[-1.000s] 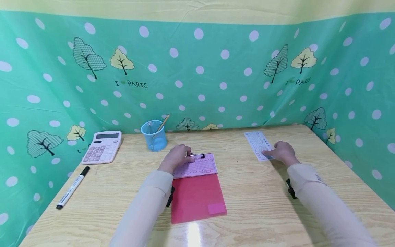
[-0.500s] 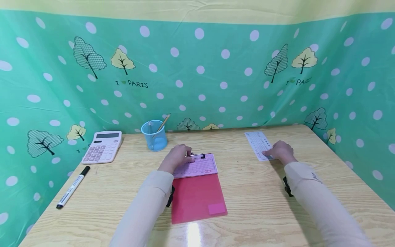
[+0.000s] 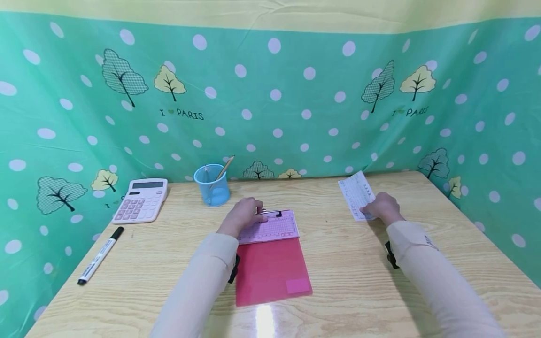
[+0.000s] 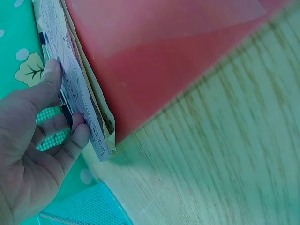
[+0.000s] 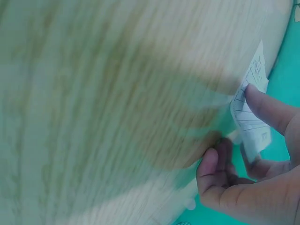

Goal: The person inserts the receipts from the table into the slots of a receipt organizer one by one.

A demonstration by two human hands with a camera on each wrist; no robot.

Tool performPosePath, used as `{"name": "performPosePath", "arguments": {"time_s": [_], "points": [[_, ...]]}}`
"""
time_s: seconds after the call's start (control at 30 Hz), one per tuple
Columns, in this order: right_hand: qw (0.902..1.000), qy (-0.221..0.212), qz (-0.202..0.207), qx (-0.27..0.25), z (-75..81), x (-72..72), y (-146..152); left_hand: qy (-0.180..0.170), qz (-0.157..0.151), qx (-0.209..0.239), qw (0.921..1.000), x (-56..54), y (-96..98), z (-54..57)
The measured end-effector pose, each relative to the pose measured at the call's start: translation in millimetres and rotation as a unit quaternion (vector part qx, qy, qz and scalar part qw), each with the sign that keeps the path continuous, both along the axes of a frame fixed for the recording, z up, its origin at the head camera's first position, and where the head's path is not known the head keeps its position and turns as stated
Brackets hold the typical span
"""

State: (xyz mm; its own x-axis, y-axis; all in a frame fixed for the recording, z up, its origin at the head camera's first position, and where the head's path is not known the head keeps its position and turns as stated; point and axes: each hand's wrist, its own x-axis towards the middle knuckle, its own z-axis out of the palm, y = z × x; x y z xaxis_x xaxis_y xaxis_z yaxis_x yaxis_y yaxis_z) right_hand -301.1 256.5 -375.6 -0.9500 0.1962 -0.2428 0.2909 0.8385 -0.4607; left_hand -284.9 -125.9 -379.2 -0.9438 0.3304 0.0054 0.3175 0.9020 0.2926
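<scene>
A red clipboard (image 3: 270, 270) lies mid-table, with a stack of pink printed slips (image 3: 279, 228) under the metal clip (image 3: 272, 212) at its far end. My left hand (image 3: 242, 218) grips that clip; in the left wrist view the thumb lies on one side and the fingers curl around the slip stack's (image 4: 70, 70) clipped edge. To the right, my right hand (image 3: 383, 208) pinches the near corner of a white printed slip (image 3: 354, 191). The right wrist view shows the slip (image 5: 253, 117) bent between thumb and fingers, partly off the table.
A blue mesh pen cup (image 3: 214, 190) with pencils stands behind the left hand. Farther left lie a pink calculator (image 3: 140, 202) and a black-capped marker (image 3: 100, 256). A green patterned curtain (image 3: 274, 117) hangs along the table's back edge.
The white slip has been taken hold of, turned slightly, and its edge lifts off the table as the right hand shifts a little left. The left hand stays on the clip.
</scene>
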Motion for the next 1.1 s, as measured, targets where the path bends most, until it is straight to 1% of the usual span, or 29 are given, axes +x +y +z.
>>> {"name": "performPosePath", "arguments": {"time_s": [0.17, 0.2, 0.23, 0.37, 0.43, 0.47, 0.5, 0.67, 0.93, 1.1], "points": [[0.9997, 0.02, -0.001, -0.014, -1.6, 0.8, 0, 0.001, -0.002, 0.003, 1.0, 0.4, 0.7, 0.5], [0.9996, 0.025, -0.002, -0.015, -2.0, 1.5, 0, 0.002, -0.005, 0.004, 1.0, 0.8, 0.6, 1.1], [0.9994, 0.029, -0.002, -0.017, -2.4, 2.4, 0, 0.017, -0.016, 0.008, 0.9997, -0.6, -1.2, -1.9], [0.9988, 0.04, -0.004, -0.026, -4.1, 5.6, 2, 0.019, -0.022, 0.013, 0.9995, 0.9, -1.5, -0.5], [0.9988, 0.039, -0.003, -0.029, -4.7, 6.4, 3, 0.018, -0.02, 0.011, 0.9996, 0.7, -1.3, -0.8], [0.9988, 0.04, 0.0, -0.028, -4.6, 7.0, 3, 0.003, -0.009, 0.006, 0.9999, 2.2, 0.4, 2.3], [0.9988, 0.041, 0.003, -0.028, -4.7, 7.4, 3, 0.001, -0.005, 0.005, 1.0, 1.6, 0.5, 1.6], [0.9985, 0.046, 0.019, -0.024, -4.2, 9.5, 3, -0.005, 0.002, 0.002, 1.0, 0.4, 1.1, 1.0], [0.9983, 0.051, 0.02, -0.021, -1.2, 14.3, 2, 0.002, -0.004, 0.002, 1.0, 0.8, 0.1, 1.5], [0.9969, 0.074, 0.021, -0.015, -1.7, 16.8, 4, 0.005, -0.007, 0.002, 1.0, 0.7, -0.3, 1.2]]}}
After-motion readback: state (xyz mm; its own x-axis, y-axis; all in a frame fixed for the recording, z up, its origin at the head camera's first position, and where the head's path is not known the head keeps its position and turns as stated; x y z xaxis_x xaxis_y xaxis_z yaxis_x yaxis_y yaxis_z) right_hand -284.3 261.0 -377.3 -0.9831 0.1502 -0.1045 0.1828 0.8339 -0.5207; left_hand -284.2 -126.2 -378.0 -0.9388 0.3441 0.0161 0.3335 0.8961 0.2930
